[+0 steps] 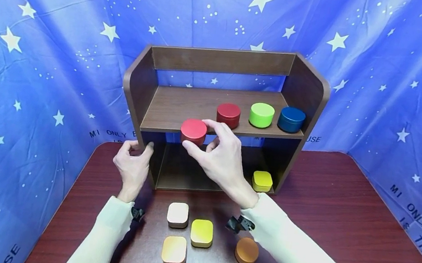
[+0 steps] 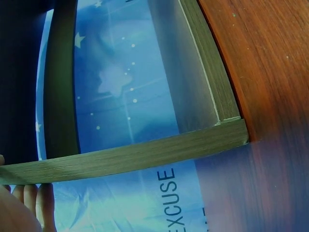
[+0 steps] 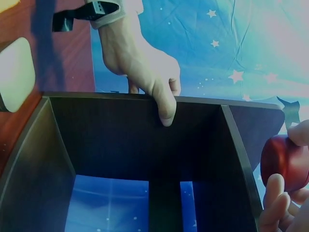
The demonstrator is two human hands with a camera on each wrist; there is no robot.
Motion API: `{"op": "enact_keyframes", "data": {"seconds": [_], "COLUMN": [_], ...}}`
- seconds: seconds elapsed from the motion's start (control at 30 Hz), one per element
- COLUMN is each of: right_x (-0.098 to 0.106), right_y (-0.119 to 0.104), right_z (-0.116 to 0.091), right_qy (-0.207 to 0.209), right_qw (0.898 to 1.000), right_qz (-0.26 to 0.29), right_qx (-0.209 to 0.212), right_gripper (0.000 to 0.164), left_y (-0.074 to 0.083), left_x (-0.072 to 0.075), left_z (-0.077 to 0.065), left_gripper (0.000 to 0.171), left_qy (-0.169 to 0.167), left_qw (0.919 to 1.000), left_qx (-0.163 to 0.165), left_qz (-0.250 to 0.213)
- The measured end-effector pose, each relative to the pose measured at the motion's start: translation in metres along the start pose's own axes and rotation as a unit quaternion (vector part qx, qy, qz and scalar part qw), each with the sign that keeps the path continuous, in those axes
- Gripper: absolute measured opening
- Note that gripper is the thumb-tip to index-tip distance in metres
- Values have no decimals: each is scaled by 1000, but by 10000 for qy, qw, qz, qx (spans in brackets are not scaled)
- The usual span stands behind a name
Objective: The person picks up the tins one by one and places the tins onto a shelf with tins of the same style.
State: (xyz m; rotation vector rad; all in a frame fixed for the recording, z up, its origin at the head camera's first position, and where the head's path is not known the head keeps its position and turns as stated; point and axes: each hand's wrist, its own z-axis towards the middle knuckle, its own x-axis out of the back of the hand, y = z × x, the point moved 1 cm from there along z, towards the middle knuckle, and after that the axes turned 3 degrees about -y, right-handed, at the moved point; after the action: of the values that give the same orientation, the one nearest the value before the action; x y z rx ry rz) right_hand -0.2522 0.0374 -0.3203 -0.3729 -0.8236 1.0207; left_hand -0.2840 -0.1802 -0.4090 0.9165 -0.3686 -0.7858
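Note:
A round red tin is pinched between the thumb and fingers of my right hand, just in front of the upper shelf's front edge. In the right wrist view the same red tin shows at the right edge. My left hand grips the left side panel of the brown wooden shelf unit, thumb inside and fingers outside, as the right wrist view shows. On the upper shelf, left to right, stand a second red tin, a green tin and a blue tin.
A yellow square tin sits at the lower shelf's right end. On the table before the unit lie a cream square tin, a yellow one, a light orange one and a round brown tin. Starry blue cloth hangs behind.

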Motion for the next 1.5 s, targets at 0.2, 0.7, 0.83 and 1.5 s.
{"op": "enact_keyframes", "data": {"seconds": [0.2,0.7,0.83,1.5], "right_x": [-10,-23,-25,-32], "right_y": [-2,-4,-3,5], "right_z": [14,25,26,19], "right_qy": [326,896,1003,1341], "right_qw": [9987,9909,9880,9771], "right_qz": [-379,-941,-1032,-1536], "right_qx": [67,-343,-558,-600], "right_gripper": [57,58,57,54], "left_y": [0,0,0,-1], "left_x": [-1,-1,-1,0], "left_z": [0,1,0,0], "left_gripper": [16,18,16,17], "left_qy": [-3,-36,-18,60], "left_qw": [10000,10000,9999,9999], "left_qx": [-4,69,97,59], "left_qz": [-8,-27,-23,60]}}
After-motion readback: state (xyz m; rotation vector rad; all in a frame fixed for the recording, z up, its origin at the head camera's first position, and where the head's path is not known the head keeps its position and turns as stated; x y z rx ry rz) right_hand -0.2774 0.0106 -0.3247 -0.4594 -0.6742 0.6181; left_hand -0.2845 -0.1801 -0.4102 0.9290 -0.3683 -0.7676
